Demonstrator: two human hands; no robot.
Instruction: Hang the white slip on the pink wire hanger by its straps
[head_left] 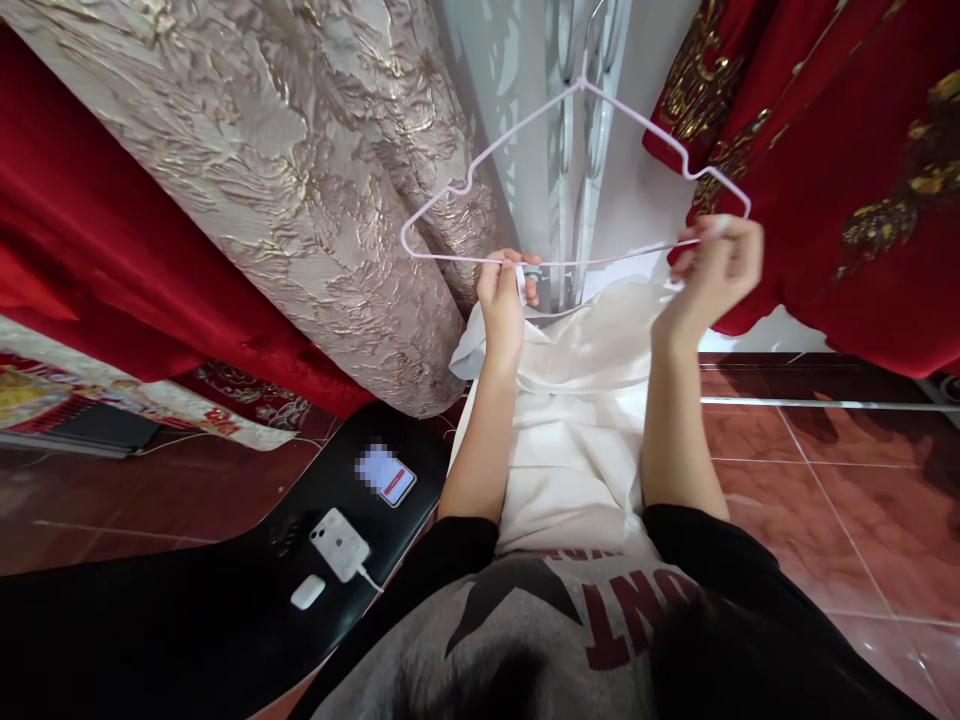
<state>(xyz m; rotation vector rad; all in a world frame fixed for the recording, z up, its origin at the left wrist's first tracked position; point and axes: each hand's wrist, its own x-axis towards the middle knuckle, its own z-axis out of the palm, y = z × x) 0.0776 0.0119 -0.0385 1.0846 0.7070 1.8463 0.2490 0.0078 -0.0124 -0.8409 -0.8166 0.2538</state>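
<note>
A pale pink clothes hanger (pixel 582 84) hangs in front of me by its hook, whose top runs out of view. Below its bottom bar a white garment (pixel 577 400) drapes down in front of my body between my forearms. My left hand (pixel 510 285) is closed at the bar, pinching a white strap of the garment. At the hanger's right corner, my right hand (pixel 724 262) is slightly blurred. Its fingers are closed, with a bit of white strap showing at the top of the hand.
Beige-pink textured fabric (pixel 300 180) hangs left, with red cloth (pixel 127 240) beyond it. Red embroidered garments (pixel 832 180) hang right. On a black bench (pixel 187 610) lie a lit phone (pixel 396 483), a cabled white phone (pixel 341 543) and a small white case (pixel 307 592). Red tiles cover the floor (pixel 832 510).
</note>
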